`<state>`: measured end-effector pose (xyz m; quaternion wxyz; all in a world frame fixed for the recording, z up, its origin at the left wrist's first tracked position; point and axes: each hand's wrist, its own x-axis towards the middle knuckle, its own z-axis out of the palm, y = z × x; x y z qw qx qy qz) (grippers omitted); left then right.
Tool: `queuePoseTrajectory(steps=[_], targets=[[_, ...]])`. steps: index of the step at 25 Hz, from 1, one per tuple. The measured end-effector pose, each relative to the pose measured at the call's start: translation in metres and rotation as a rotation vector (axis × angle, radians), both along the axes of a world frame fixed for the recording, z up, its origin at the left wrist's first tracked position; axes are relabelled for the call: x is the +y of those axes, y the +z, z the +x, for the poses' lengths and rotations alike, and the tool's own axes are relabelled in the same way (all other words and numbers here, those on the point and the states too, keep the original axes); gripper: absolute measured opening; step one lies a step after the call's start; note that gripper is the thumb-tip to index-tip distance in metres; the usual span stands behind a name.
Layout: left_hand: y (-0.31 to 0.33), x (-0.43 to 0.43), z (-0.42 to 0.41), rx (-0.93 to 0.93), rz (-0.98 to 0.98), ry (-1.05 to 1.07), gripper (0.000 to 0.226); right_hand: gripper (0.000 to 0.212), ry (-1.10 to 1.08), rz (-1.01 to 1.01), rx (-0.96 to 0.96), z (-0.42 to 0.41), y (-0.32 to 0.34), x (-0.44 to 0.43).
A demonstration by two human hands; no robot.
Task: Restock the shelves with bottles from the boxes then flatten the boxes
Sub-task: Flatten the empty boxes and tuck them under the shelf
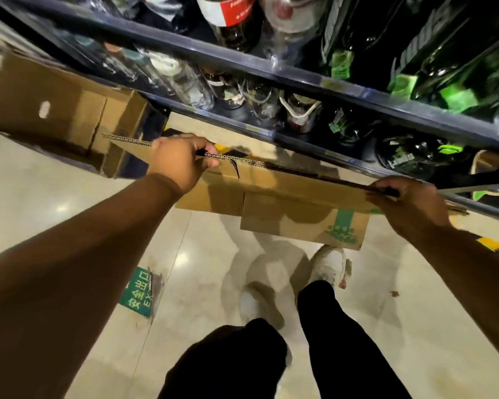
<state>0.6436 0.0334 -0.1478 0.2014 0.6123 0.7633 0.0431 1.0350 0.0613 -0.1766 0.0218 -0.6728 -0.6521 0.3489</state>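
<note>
I am at the flattening step: my left hand (179,159) and right hand (406,203) each grip an end of the collapsed brown cardboard box (285,197), held upright before the dark shelf (242,64), and next I think I must lay it down.

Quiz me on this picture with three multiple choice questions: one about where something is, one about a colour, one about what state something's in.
1. Where is the exit sticker? A on the floor; B on a shelf; C on a bottle.
2. What colour is the print on the held box? A red; B green; C blue.
3. How is the held box? A flattened; B standing open; C taped shut.
Answers: A, it lies on the tiles; B, the marking by the right hand is green; A, the left hand and right hand grip its thin folded edge.
</note>
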Motion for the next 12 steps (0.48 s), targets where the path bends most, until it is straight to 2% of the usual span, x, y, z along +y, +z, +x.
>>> queuePoseTrajectory(steps=[4,6,9,12], targets=[[-0.010,0.033,-0.028,0.065,0.006,-0.044,0.019,0.023,-0.021,0.016,0.020,-0.027,-0.008,0.032],[-0.022,0.046,-0.048,0.053,-0.054,-0.044,0.020,0.028,0.005,0.040,0.001,-0.047,-0.013,0.040],[-0.040,0.071,-0.080,0.020,-0.160,-0.053,0.018,0.037,0.157,0.232,-0.107,-0.074,-0.020,0.060],[-0.048,0.091,-0.104,-0.070,-0.247,-0.101,0.022,0.017,0.183,0.119,-0.152,-0.098,-0.011,0.072]])
